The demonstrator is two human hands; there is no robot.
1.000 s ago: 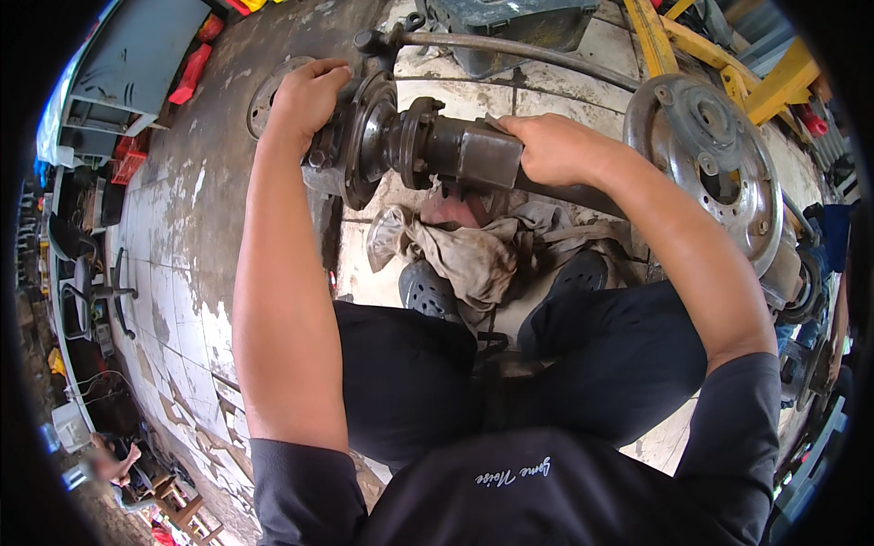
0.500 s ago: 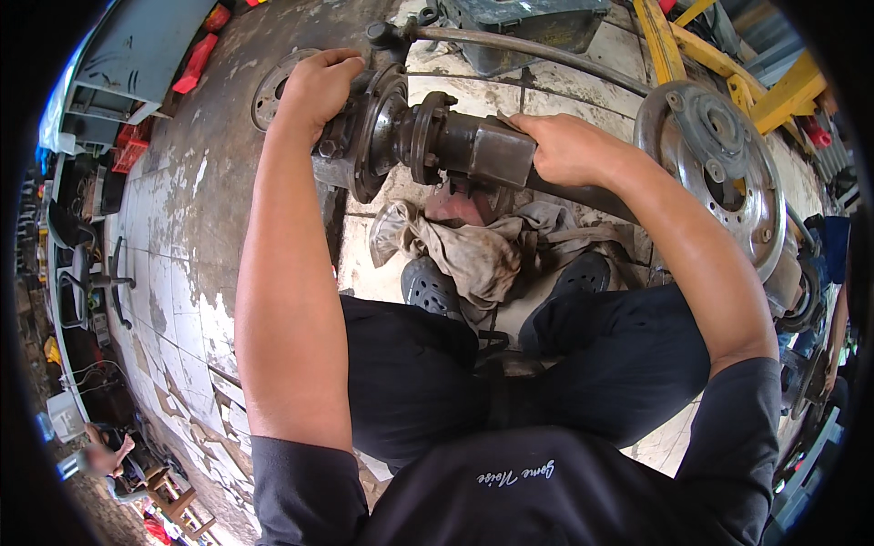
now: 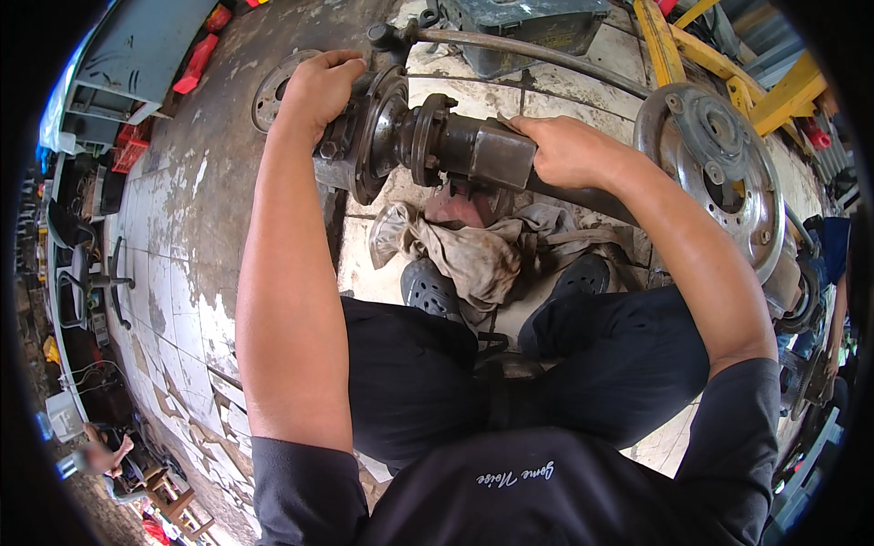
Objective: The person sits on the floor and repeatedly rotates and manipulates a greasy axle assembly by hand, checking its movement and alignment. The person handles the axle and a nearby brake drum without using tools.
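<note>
A greasy vehicle axle (image 3: 460,146) lies across in front of my feet, with a bolted flange (image 3: 426,141) round its tube. My left hand (image 3: 319,89) is closed over the steering knuckle (image 3: 341,150) at its left end; the fingertips are partly hidden behind the metal. My right hand (image 3: 566,150) grips the axle beside a square block (image 3: 503,156), thumb along the top and the other fingers out of sight. Beyond the axle runs a long steel tie rod (image 3: 533,53). A round wheel hub (image 3: 715,146) stands at the right end.
A dirty rag (image 3: 473,259) and a reddish support (image 3: 460,205) lie under the axle, close to my shoes. At the back is a dark plastic bin (image 3: 523,32). A yellow frame (image 3: 660,41) stands at the far right. Far left, a person (image 3: 109,450) sits.
Both hands keep the same grip on the axle. The flange and knuckle seem to have shifted very slightly; little else differs.
</note>
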